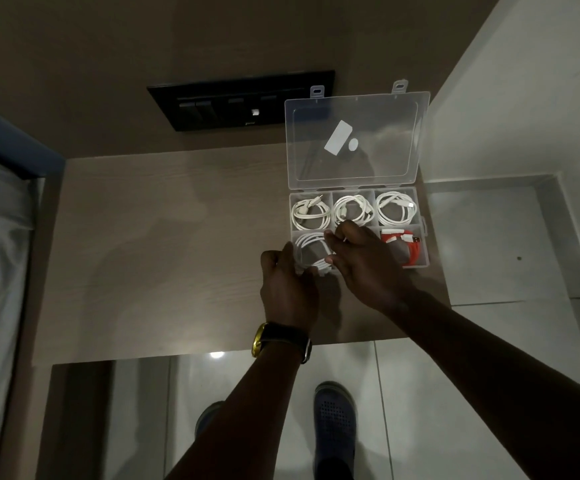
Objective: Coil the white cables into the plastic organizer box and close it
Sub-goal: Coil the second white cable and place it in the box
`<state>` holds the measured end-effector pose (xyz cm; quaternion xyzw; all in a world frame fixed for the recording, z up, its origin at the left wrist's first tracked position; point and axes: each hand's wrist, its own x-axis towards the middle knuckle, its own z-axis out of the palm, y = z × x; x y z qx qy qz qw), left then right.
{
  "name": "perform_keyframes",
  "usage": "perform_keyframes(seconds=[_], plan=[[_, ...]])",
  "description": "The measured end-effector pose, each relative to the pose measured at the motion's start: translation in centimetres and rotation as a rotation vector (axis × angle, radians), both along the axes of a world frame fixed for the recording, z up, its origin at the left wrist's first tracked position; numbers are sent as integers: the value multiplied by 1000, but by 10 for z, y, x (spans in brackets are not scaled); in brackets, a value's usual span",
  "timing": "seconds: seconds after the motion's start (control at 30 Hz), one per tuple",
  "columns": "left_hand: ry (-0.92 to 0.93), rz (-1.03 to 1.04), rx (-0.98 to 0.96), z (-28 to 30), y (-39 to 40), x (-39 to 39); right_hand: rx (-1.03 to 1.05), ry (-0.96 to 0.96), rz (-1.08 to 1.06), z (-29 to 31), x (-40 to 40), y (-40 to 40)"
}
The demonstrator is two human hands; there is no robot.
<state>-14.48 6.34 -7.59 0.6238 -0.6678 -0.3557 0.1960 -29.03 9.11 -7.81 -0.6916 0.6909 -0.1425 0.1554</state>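
— Where's the organizer box [420, 216]?
— On the wooden shelf [164, 244], lid [356, 140] propped open. Three white coils fill its far row; a red cable [408, 247] lies near-right.
— The hands?
— Both pinch a white cable [311, 245] over the box's near-left compartment: left hand [286, 285] curled at the front edge, right hand [368, 261] gripping the coil's right side

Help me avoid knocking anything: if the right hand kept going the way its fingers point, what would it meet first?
Probably the coiled white cable in the middle back compartment of the box; the right hand points up-left toward it, though depth is unclear.
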Motion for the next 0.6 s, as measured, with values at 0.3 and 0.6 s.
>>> perform_keyframes(seconds=[0.3, 0.6], plan=[[39, 49, 51, -3, -5, 5, 31, -144, -168, 3, 4, -19], [93, 77, 35, -4, 1, 6, 40, 115, 202, -2, -5, -15]])
